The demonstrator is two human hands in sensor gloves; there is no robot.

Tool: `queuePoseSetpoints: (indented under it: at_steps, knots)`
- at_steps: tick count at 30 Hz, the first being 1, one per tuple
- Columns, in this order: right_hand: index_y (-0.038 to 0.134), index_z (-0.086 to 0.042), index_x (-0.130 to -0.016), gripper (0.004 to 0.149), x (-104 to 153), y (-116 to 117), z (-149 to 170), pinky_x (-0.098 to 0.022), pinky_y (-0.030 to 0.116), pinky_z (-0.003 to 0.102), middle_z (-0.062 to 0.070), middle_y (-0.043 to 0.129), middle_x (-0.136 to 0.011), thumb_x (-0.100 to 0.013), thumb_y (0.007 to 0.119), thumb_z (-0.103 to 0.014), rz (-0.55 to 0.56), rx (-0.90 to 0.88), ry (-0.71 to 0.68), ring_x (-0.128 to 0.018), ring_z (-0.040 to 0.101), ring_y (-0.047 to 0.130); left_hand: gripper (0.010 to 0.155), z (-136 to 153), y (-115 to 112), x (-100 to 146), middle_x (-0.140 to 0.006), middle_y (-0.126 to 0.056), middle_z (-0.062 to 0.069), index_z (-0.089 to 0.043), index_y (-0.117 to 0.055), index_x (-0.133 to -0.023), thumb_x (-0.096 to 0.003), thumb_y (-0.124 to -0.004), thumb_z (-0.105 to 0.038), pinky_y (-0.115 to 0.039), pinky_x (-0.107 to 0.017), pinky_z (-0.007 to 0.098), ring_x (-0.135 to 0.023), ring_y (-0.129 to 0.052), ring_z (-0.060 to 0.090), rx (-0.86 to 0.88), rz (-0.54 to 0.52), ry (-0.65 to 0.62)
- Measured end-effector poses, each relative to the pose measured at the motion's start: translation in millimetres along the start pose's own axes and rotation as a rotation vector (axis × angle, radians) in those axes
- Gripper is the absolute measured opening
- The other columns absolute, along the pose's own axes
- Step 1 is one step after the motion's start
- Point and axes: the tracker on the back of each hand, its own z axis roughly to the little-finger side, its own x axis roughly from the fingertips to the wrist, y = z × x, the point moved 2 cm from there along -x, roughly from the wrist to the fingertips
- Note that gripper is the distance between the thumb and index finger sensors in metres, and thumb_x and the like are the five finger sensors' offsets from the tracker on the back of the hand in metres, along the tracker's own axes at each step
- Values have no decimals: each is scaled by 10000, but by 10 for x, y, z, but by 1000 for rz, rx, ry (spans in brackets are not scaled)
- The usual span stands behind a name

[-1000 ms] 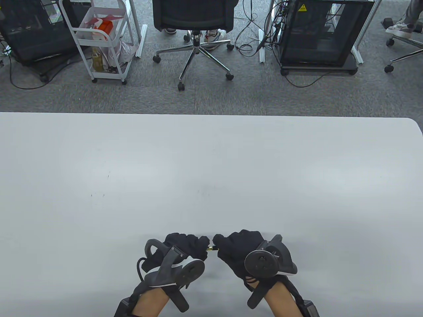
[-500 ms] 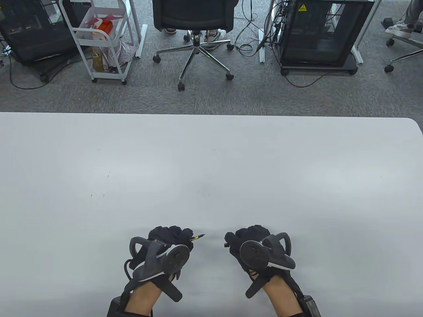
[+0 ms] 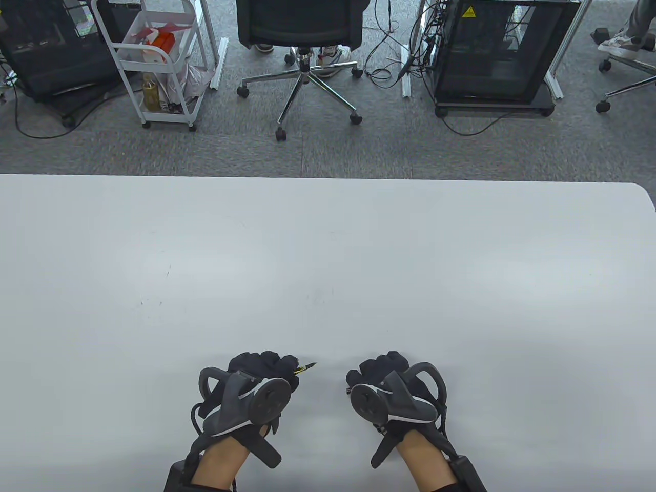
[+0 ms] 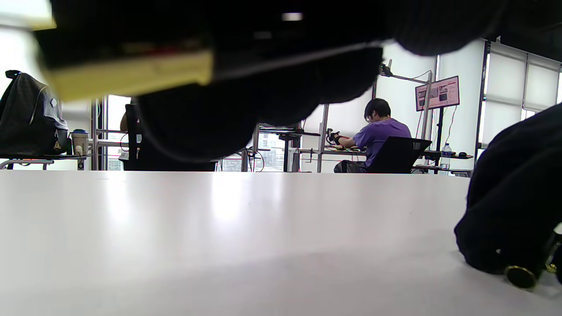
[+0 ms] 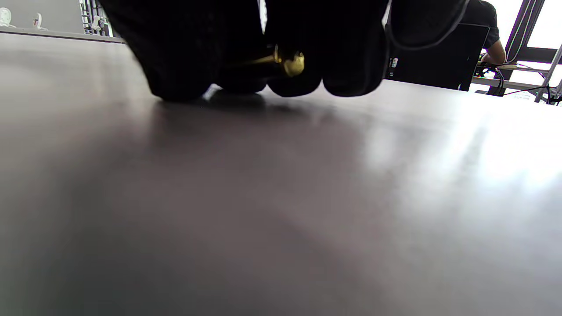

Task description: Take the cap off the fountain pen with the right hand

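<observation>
My left hand (image 3: 285,370) grips the fountain pen near the table's front edge. The pen's bare gold-and-black nib (image 3: 308,367) sticks out to the right of its fingers. My right hand (image 3: 365,375) is a short gap to the right, fingers curled and low over the white table (image 3: 328,256). It holds the black cap, which the fingers hide in the table view. The right wrist view shows the cap's gold clip end (image 5: 293,62) between the gloved fingers. The left wrist view shows the cap's gold-ringed open end (image 4: 520,276) under the right hand (image 4: 513,206).
Beyond the table's far edge stand an office chair (image 3: 300,31), a white cart (image 3: 154,61) and a black cabinet (image 3: 494,51) on the carpet. The only things on the table are my hands.
One second ago both hands met on the capped pen. They have pulled apart, the nib is bare, and the right hand has turned and sunk slightly with the cap.
</observation>
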Motion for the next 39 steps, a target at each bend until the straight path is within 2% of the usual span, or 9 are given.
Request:
queuePoseSetpoints:
  at_steps: [5,27,31,37,39]
  knots:
    - [821,-259,-884,489,-1,3,4,-645,646,577,119,885,-810,-427,860,-428,-11,8,-1,-707,347,892,468,14,-10,0,-570,-1025,27,-293,-859,-719,-318,-743,-504,-846,-436,549,-360,-1103,236,6,8,6]
    - [805,-247,-892,495,9,-5,-24,-628,673,574,111,910,-806,-439,829,-447,-12,73,-35,-695,345,918,465,36,-40,-10,-583,-1025,33,-299,-878,-710,-318,-741,-510,-841,-445,551,-376,-1101,246,1,24,21]
    - [793,-249,-903,506,16,2,-11,-629,667,578,115,900,-815,-442,822,-456,-22,59,-30,-698,349,913,467,39,-30,-2,-554,-1034,26,-293,-885,-707,-318,-742,-508,-847,-432,548,-351,-1103,238,8,12,23]
    - [781,-243,-917,530,17,4,8,-637,655,583,121,887,-828,-439,818,-472,-45,36,-27,-711,352,900,470,27,-100,-15,-519,-1054,20,-286,-888,-704,-318,-740,-510,-866,-409,538,-310,-1117,223,-7,54,17]
    - [776,-247,-924,538,22,-34,51,-637,657,585,126,894,-834,-440,813,-479,-9,-3,-26,-716,358,904,473,24,-96,-17,-516,-1057,5,-280,-884,-706,-319,-739,-509,-870,-405,536,-304,-1121,220,-3,56,20]
